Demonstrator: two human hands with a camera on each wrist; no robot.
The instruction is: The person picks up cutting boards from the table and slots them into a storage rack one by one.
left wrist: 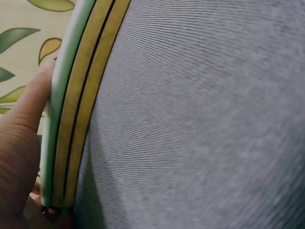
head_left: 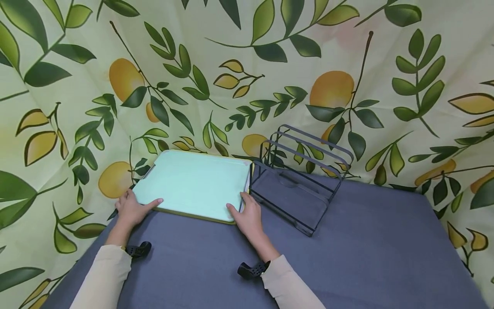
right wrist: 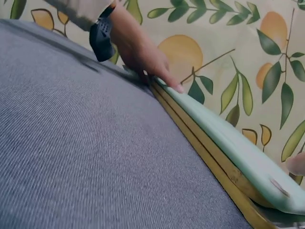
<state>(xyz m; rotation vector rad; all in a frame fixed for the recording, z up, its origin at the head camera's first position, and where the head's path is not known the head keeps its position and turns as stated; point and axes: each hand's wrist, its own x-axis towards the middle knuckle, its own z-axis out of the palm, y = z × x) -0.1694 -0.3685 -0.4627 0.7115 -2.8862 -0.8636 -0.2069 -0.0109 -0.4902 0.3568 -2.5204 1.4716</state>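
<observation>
A mint-green cutting board (head_left: 193, 184) lies flat on top of a stack at the back left of the table. Beneath it, two yellowish-brown boards (left wrist: 86, 95) show their edges in the left wrist view. My left hand (head_left: 131, 209) grips the stack's near left corner, thumb on the top face and fingers around the side. At the near right corner my right hand (head_left: 250, 216) holds the stack, its thumb over the top edge and its fingers along the right side. In the right wrist view, the left hand (right wrist: 145, 57) shows at the far end of the boards.
Just right of the stack stands a black wire rack (head_left: 297, 223) with several upright loops, its near left side close to the boards. A grey-blue cloth (head_left: 370, 244) covers the table. Behind hangs a leaf-and-fruit patterned curtain (head_left: 293, 81).
</observation>
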